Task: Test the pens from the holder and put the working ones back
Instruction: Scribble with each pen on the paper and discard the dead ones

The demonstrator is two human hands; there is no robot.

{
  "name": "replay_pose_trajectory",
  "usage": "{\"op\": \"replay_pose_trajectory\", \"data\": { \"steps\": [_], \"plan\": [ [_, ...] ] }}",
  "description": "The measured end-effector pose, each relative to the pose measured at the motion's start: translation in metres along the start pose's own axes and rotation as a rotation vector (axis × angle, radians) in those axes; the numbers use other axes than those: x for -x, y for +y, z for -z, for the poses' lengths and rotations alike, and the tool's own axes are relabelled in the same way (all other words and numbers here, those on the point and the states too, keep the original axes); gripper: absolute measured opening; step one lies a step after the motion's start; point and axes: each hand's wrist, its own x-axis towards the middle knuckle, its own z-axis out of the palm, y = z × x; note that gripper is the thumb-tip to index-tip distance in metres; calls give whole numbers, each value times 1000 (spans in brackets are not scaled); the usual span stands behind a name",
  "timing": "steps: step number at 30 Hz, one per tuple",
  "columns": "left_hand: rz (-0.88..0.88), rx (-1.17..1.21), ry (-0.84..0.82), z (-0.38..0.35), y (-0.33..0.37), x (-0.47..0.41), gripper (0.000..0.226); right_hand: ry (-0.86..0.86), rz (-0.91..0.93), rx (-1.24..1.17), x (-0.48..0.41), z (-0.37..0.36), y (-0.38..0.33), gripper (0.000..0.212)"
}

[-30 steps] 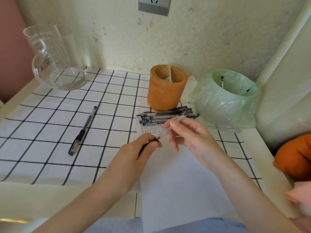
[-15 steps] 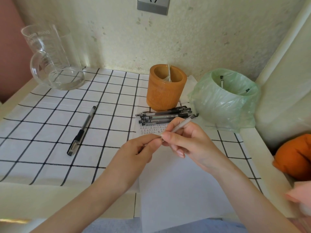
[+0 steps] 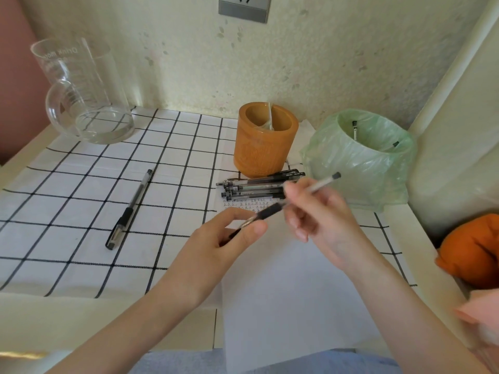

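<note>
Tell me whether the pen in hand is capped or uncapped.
Uncapped: the pen shows a bare metal tip, and the left hand holds the dark cap just off it.

Head view — downward, near tabletop (image 3: 189, 157)

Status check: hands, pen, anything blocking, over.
Right hand grips pen mid-barrel, tip exposed. Left hand pinches dark piece, likely the cap, by the tip. Paper underneath, nothing in the way.

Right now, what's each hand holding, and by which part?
Right hand pinches the clear-barrelled pen with black grip mid-barrel, just above the grip. Left hand pinches a small dark piece, likely its cap, near the metal tip.
</note>
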Motion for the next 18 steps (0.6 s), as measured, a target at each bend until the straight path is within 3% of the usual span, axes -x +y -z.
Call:
{"op": "replay_pose_trajectory", "data": {
  "steps": [4, 8, 10, 14, 18],
  "plan": [
    [-91, -427, 23, 4, -13, 1, 36, 301, 61, -155, -9, 22, -5, 13],
    [-154, -839, -8, 5, -22, -3, 49, 302, 46, -30, -12, 40, -7, 25],
    [-152, -914, -26, 5, -24, -3, 54, 322, 34, 36, -14, 45, -6, 30],
    [-134, -964, -60, 5, -31, -3, 61, 503, 44, 247, -21, 55, 7, 22],
    [-123, -968, -76, 5, -33, -4, 62, 539, 41, 200, -24, 62, 17, 22]
  ]
}}
